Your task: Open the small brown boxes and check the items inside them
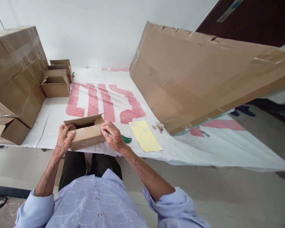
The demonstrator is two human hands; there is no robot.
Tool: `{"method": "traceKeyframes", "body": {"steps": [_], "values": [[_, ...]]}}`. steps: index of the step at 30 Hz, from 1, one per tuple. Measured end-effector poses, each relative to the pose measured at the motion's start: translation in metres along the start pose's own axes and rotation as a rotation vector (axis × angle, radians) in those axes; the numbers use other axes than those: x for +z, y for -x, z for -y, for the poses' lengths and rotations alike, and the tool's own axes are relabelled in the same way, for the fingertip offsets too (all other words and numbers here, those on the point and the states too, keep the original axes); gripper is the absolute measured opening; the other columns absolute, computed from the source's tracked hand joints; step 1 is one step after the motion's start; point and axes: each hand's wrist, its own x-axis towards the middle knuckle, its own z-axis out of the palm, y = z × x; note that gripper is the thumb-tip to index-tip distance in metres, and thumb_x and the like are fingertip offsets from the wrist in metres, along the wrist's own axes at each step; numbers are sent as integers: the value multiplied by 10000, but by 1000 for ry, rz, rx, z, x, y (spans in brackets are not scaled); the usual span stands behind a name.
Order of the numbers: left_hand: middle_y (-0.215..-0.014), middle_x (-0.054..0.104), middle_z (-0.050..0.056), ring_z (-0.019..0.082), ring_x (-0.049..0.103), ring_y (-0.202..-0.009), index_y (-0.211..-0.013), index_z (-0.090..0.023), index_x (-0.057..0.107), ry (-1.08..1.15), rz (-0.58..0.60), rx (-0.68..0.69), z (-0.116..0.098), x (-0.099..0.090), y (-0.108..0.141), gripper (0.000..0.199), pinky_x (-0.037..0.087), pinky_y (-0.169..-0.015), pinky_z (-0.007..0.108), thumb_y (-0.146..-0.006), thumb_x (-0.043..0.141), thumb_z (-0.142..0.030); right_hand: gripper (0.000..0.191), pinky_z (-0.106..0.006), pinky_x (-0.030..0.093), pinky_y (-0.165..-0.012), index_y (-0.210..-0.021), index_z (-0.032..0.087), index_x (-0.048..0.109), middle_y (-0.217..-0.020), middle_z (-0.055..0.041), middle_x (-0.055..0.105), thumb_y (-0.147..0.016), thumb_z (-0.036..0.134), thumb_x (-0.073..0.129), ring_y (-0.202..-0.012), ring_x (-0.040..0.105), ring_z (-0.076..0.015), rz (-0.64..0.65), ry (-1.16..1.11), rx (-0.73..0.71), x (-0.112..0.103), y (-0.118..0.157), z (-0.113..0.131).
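A small brown cardboard box with its top open is tilted at the table's front edge. My left hand is closed on its left end, with the thumb on the front panel and the fingers behind. At the box's right end, my right hand has its fingers pinched against the upper edge; whether something small lies under the fingertips cannot be made out. A green curved handle shows beside my right hand, partly hidden by it. To its right lies a yellow sheet with a few small white labels.
Several open small boxes stand at the back left, beside large taped cartons. A big cardboard panel leans over the right side. Small scraps lie near its lower corner. A white cloth with red print covers the table.
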Motion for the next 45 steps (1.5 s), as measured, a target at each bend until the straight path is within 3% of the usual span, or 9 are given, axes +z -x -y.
{"method": "traceKeyframes", "body": {"steps": [14,23,27,30,33,36,39,42,45], "values": [[-1418,493,98,350,478,-1459,-1320,-270,696,-32,0,-19,-2,-2,-4,449,383,-1325,542,-969,578,-524,352,-468,622,-950,-960,273,568,-1069,-84,690,-1007,622,572,-997,707,-252,-185,-510,398,-3,16,-9],[-1411,537,110,353,497,-1456,-1303,-255,726,-26,-24,-5,-1,-4,-7,461,371,-1327,541,-953,605,-530,360,-497,624,-1002,-906,289,643,-954,18,713,-813,524,900,-908,702,-192,-405,-1069,593,-38,11,-11],[-1426,534,109,367,495,-1461,-1322,-269,722,-29,-10,-10,-5,-7,-7,512,398,-1307,563,-940,628,-597,380,-402,634,-834,-851,253,666,-912,-8,725,-810,573,867,-790,694,-185,-219,-845,637,-66,24,0],[-1473,510,120,403,502,-1458,-1422,-290,672,-18,112,-31,-6,-19,-7,657,508,-1204,582,-896,692,-685,381,-348,580,-761,-803,213,699,-805,-34,726,-877,579,769,-715,664,-178,142,-570,722,-91,51,6],[-1574,443,141,448,471,-1495,-1589,-321,522,-14,303,15,-1,-35,-7,1029,544,-1153,600,-704,903,-682,429,-327,522,-714,-685,196,678,-692,-47,697,-942,538,642,-673,640,-184,556,-249,831,-112,88,7],[-1635,402,151,457,434,-1534,-1659,-354,410,-42,371,91,4,-45,-5,1194,521,-1169,629,-638,982,-591,420,-332,475,-675,-572,203,615,-602,-49,633,-934,414,585,-626,604,-195,766,200,856,-124,122,5],[-1591,466,152,438,478,-1498,-1641,-351,438,-79,333,135,0,-43,-5,1080,532,-1145,632,-713,937,-586,219,-355,526,-728,-894,211,788,-810,-56,738,-907,337,610,-702,658,-213,674,353,747,-121,131,6],[-1520,528,164,431,529,-1433,-1623,-299,480,-108,285,151,-14,-33,-10,1107,545,-1128,616,-684,940,-663,480,-409,620,-862,-1398,268,707,-1270,-108,740,-942,410,669,-1022,739,-270,422,207,546,-94,109,12],[-1477,558,180,422,574,-1373,-1610,-241,517,-106,263,140,-36,-24,-18,1134,570,-1101,581,-680,902,-761,694,-530,568,-1145,-1605,311,530,-1594,-136,541,-955,450,727,-1432,586,-341,208,150,307,-52,74,15]]}}
